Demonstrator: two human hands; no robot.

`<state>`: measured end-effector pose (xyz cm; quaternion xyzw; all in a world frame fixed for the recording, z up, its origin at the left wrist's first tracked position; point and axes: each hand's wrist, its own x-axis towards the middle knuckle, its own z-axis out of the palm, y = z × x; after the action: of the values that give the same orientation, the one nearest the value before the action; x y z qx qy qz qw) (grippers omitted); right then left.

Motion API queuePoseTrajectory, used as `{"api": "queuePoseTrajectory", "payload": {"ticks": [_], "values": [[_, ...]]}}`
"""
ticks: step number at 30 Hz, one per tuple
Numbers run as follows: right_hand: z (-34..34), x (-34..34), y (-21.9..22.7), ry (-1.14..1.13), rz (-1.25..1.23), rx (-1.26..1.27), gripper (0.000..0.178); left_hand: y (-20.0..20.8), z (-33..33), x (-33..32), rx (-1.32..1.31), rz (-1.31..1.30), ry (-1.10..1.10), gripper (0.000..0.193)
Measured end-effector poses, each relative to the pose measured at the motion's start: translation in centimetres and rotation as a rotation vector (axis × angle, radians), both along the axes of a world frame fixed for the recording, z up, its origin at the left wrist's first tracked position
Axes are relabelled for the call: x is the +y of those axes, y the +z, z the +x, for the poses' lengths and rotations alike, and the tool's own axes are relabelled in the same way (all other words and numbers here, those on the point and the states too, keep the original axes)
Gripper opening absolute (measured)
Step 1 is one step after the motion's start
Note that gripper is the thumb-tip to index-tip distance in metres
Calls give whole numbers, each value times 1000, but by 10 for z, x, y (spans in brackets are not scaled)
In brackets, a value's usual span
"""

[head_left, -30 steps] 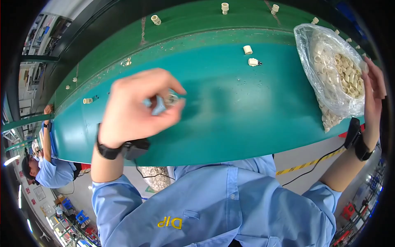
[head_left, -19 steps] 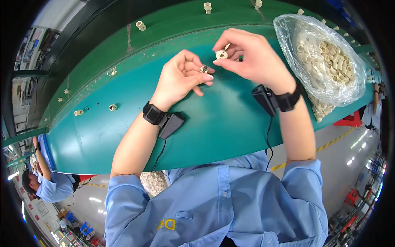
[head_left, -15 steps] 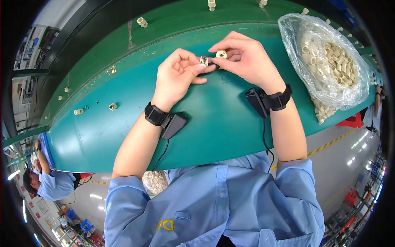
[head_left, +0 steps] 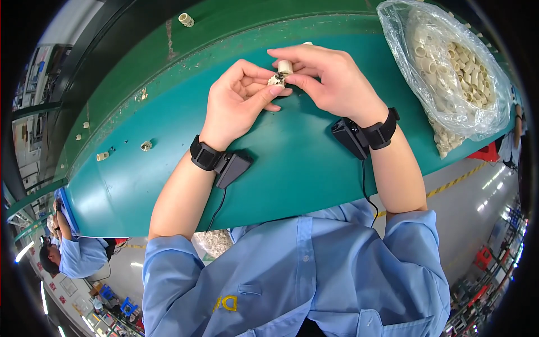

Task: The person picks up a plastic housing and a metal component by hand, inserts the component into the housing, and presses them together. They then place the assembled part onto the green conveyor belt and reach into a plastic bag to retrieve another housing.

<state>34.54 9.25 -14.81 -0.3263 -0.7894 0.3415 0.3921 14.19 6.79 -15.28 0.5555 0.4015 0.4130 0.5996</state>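
Observation:
Between the thumb and fingers of my left hand (head_left: 233,104) is a small cream part with dark metal pieces (head_left: 276,81), its top facing up. My right hand (head_left: 339,78) pinches a short cream plastic sleeve (head_left: 285,67) just above that part. The two pieces meet or nearly touch; the fingers partly hide where. Both hands are closed and close together over the green mat (head_left: 269,151).
A clear plastic bag (head_left: 396,42) full of cream sleeves (head_left: 470,76) stands at the right. Loose cream parts, such as this one (head_left: 146,146) and a cream fitting (head_left: 186,20), lie left and far. A co-worker (head_left: 84,255) sits at far left.
My right hand has moved left and turned the sleeve, whose end faced me before, bringing it over the part in my left hand. The view has shifted slightly.

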Motion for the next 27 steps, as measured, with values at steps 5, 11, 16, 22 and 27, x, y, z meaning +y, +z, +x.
{"api": "queuePoseTrajectory", "payload": {"ticks": [5, 11, 16, 22, 27], "values": [[3, 0, 1, 37, -230, 138, 36, 0, -2, -3, 10, -20, 13, 18], [6, 4, -1, 83, 19, 20, 25, -4, -4, -4, 16, 2, -19, 20], [-5, 1, -4, 54, -1, 45, 16, -4, -6, -3, -35, -14, -21, 24], [-13, -5, -8, -1, -157, 140, 17, -3, -12, -3, -62, 19, -29, 28], [-12, 0, -16, -33, -77, 149, 22, -8, -15, 2, -136, -1, 0, 33]]}}
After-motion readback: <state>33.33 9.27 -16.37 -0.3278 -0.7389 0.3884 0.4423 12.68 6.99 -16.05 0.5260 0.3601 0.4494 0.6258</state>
